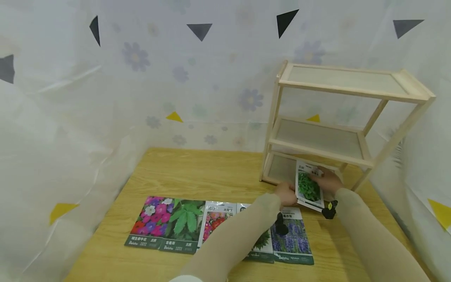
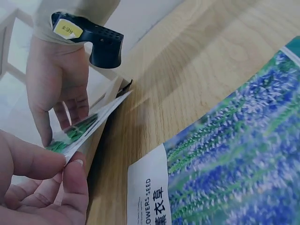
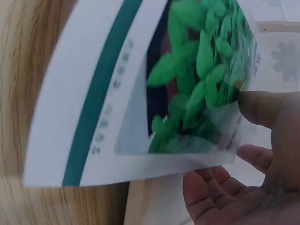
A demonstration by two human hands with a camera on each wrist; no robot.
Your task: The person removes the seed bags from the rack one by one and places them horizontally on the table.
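A white seed packet with a green leafy plant picture is held tilted at the front of the shelf's bottom tier. My left hand pinches its left edge between thumb and finger, as the left wrist view shows at the packet's edge. At the opposite side, my right hand holds the packet with the thumb on its front and other fingers behind. In the right wrist view the packet bends slightly. Below my left hand lies a purple lavender seed packet, flat on the table.
A three-tier wooden shelf stands at the table's back right. Along the wooden table several packets lie in a row, among them a pink flower packet, a green leaf packet and a red flower packet. My left forearm covers part of the row.
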